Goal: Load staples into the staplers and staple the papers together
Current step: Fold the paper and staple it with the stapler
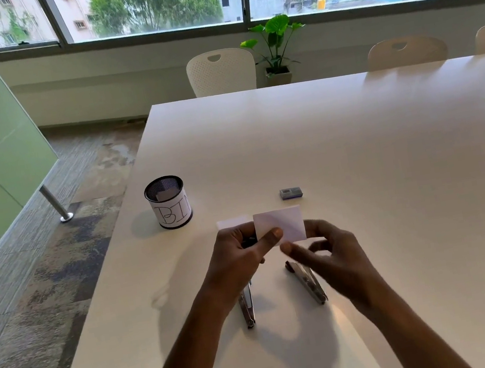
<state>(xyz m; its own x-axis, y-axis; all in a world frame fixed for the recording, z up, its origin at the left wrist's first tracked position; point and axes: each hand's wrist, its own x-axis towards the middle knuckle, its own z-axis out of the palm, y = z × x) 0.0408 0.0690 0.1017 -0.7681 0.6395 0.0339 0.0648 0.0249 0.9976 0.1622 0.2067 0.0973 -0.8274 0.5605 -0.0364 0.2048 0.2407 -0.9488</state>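
Pinching a small white paper slip (284, 225) between thumb and fingers, the left hand (241, 258) holds it up above two staplers (307, 282) lying on the white table (358, 147). The right hand (328, 253) hovers just beside the slip, fingers loosely curled and apparently empty. Beyond the slip lie a staple box (290, 192) and, further left, a mesh cup labelled BIN (169, 201).
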